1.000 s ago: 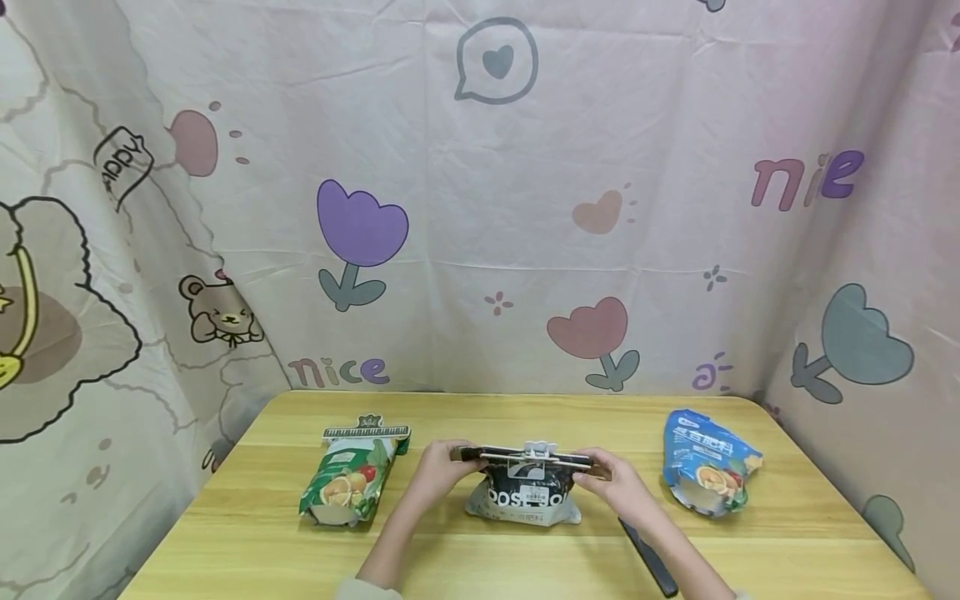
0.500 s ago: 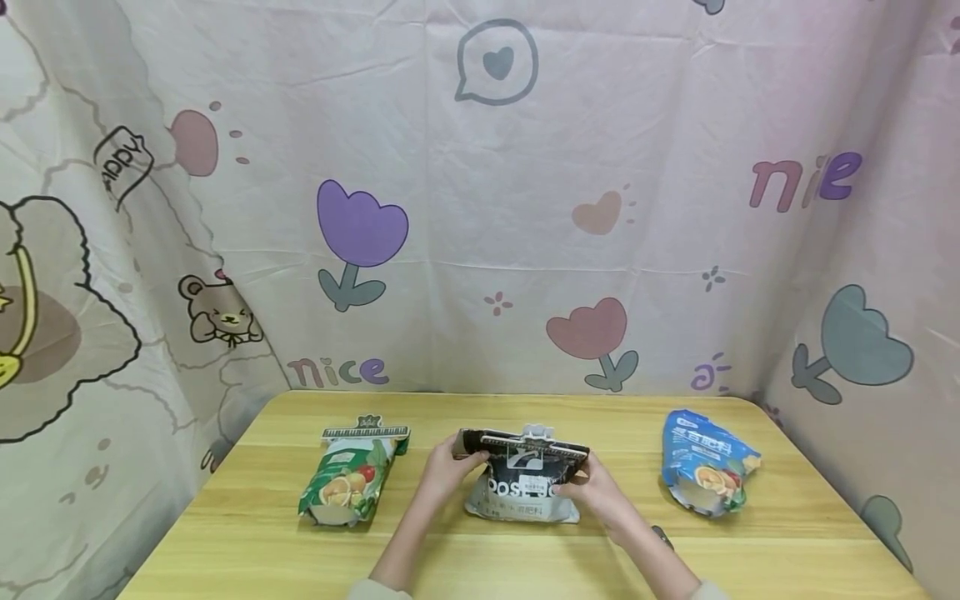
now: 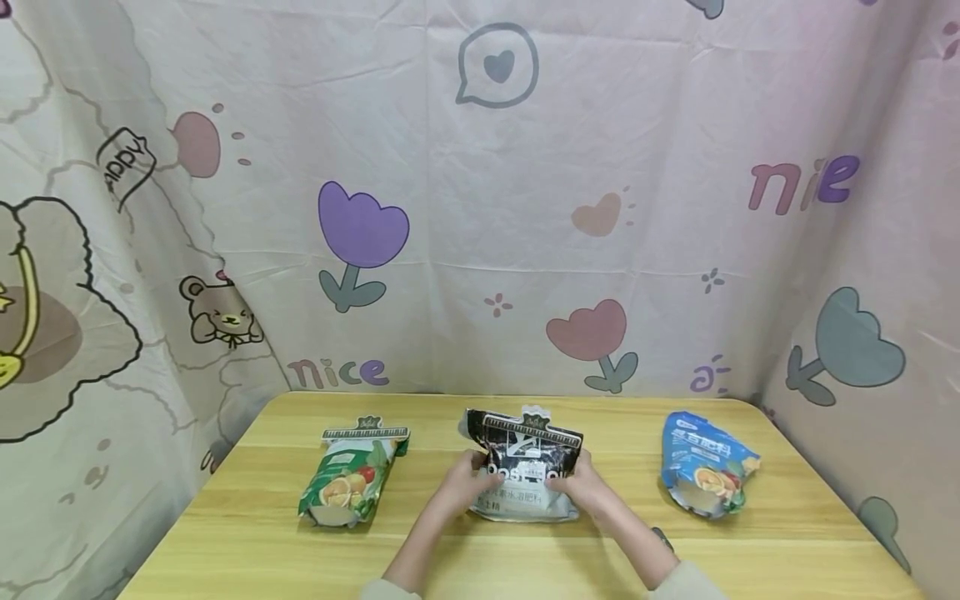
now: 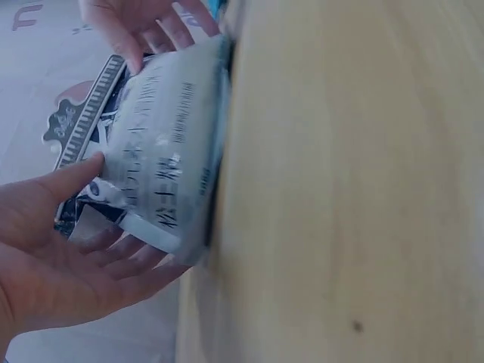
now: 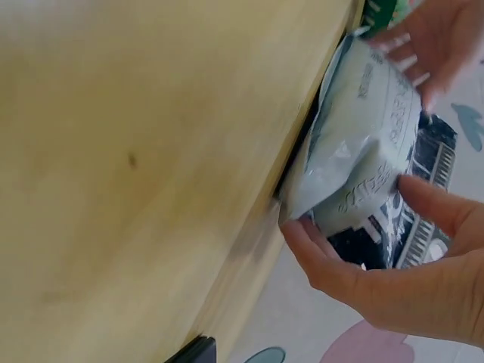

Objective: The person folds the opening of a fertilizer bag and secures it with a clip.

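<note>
Curtain [image 3: 450, 167], patterned, filling upper frame of head view, then wood-grain table [image 3: 465, 575] along bottom. Blk/wht bag [image 3: 525, 492] on table at lower ctr, green bag [image 3: 345, 483] lower left, blue bag [image 3: 703, 467] lower right; L hand [image 3: 463, 486] & R hand [image 3: 585, 487] clamped on blk/wht bag's sides, thumbs in front. Piano-key clip [image 3: 532, 429] across its top, 2nd clip [image 3: 367, 432] atop green bag, dark obj [image 3: 663, 538] peeking out just right of R forearm [image 3: 637, 546].

Left fingers [image 4: 151, 281] and right fingers [image 5: 306, 253] lower on the bag [image 3: 521, 496], its clip [image 3: 531, 430] farther back.
</note>
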Action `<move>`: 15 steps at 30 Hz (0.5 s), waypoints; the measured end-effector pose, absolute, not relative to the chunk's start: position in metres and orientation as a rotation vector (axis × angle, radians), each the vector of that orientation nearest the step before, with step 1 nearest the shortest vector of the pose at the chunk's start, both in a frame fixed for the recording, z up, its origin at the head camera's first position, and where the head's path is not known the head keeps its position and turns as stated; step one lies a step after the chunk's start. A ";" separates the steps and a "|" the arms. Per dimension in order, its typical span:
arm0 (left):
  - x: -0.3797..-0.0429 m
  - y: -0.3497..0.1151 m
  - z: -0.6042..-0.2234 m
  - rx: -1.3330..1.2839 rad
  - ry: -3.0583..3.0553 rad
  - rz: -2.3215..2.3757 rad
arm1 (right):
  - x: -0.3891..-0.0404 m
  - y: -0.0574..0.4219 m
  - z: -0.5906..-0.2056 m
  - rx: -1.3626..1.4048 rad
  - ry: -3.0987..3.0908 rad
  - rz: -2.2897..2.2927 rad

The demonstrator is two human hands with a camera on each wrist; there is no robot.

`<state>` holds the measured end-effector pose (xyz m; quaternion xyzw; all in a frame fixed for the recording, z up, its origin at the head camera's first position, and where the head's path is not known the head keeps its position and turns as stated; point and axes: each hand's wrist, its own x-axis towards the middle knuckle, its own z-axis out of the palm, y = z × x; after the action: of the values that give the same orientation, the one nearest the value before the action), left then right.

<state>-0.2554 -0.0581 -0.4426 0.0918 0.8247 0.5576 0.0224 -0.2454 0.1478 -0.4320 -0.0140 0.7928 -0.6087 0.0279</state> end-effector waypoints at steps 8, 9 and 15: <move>-0.256 -0.059 -0.454 0.251 2.627 1.503 | -0.254 0.150 -0.433 -0.047 2.483 -1.635; -0.256 -0.059 -0.454 0.240 2.624 1.500 | -0.253 0.150 -0.433 -0.054 2.479 -1.621; -0.258 -0.060 -0.453 0.236 2.638 1.470 | -0.250 0.152 -0.432 -0.139 2.509 -1.564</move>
<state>-0.2576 -0.0601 -0.4532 0.0778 0.8696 0.4844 0.0562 -0.2499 0.1524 -0.4316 -0.0468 0.8441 -0.5263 0.0908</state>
